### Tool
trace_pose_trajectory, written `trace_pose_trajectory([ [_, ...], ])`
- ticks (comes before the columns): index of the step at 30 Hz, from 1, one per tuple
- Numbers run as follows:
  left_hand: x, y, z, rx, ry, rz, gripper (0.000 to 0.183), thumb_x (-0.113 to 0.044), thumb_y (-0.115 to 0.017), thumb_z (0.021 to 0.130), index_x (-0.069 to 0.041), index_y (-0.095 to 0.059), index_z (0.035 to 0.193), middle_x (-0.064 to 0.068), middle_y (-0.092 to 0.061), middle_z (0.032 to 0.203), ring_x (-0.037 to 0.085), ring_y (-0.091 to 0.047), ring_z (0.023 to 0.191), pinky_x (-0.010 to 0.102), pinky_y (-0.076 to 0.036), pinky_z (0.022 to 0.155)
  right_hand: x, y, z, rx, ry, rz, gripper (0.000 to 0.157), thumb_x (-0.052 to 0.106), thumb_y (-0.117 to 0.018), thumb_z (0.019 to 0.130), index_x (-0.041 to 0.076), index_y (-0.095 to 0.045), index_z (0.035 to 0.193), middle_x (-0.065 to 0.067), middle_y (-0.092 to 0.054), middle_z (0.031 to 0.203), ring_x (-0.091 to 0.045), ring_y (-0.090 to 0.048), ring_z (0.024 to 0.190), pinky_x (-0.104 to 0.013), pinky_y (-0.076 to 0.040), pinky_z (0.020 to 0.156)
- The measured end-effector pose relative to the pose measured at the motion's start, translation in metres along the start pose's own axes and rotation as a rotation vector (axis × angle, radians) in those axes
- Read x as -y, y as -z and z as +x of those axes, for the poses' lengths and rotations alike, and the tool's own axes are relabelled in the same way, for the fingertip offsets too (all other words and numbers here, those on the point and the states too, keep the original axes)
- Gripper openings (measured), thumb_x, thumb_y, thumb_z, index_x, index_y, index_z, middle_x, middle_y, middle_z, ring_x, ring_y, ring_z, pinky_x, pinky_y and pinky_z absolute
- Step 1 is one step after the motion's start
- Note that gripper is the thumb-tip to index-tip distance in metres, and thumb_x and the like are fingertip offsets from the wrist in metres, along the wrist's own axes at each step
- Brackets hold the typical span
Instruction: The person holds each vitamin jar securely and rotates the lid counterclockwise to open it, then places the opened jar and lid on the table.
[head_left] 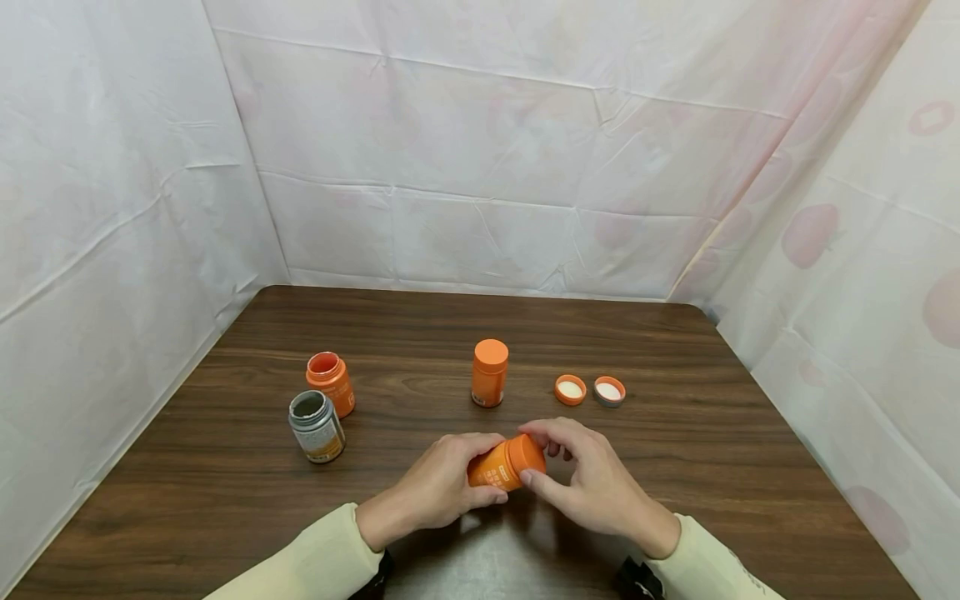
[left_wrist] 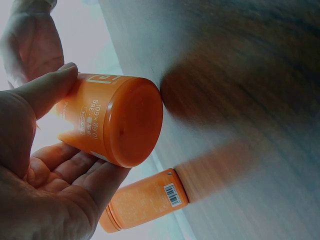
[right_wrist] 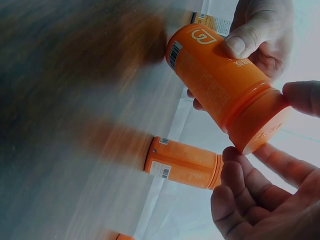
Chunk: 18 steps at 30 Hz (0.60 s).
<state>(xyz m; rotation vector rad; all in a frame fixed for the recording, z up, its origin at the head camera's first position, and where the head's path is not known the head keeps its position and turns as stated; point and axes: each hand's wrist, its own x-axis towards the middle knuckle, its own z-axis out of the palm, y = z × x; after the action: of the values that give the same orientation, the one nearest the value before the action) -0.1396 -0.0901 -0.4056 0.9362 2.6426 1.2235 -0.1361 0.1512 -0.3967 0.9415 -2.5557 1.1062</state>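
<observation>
Here we see a tilted orange cylindrical plastic bottle (head_left: 493, 469) between the left hand (head_left: 442, 485), gripping its body, and the right hand (head_left: 592, 485), pinching its round lid (head_left: 528, 453).

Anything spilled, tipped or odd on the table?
Nothing stands out: no visible spill. The open orange jar and grey jar stand upright, as does the capped bottle; two lids lie inside-up. The held bottle tilts, but the left hand grips it.
</observation>
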Motion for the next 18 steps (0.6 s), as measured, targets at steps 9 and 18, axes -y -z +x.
trace_pose_trajectory([
  [9, 0.0018, -0.0004, -0.0004, -0.012, -0.009, 0.015, 0.043, -0.02, -0.089, 0.082, -0.023, -0.068, 0.12, -0.012, -0.064, 0.1, 0.005, -0.058, 0.082, 0.025, -0.049, 0.076, -0.0003, 0.002, 0.0015, 0.018, 0.119, 0.057, 0.06, 0.007, -0.083, 0.08, 0.025, -0.062, 0.134, 0.009, -0.064, 0.122, -0.011, -0.062, 0.1, -0.033, -0.053, 0.081],
  [18, 0.0023, -0.001, -0.0012, -0.018, -0.017, 0.014, 0.045, -0.02, -0.089, 0.082, -0.024, -0.068, 0.122, -0.013, -0.065, 0.102, 0.005, -0.059, 0.084, 0.026, -0.049, 0.078, -0.0007, 0.0026, 0.0018, 0.04, 0.164, 0.077, 0.069, -0.009, -0.078, 0.072, 0.018, -0.063, 0.133, 0.002, -0.06, 0.13, -0.018, -0.058, 0.118, -0.039, -0.053, 0.094],
])
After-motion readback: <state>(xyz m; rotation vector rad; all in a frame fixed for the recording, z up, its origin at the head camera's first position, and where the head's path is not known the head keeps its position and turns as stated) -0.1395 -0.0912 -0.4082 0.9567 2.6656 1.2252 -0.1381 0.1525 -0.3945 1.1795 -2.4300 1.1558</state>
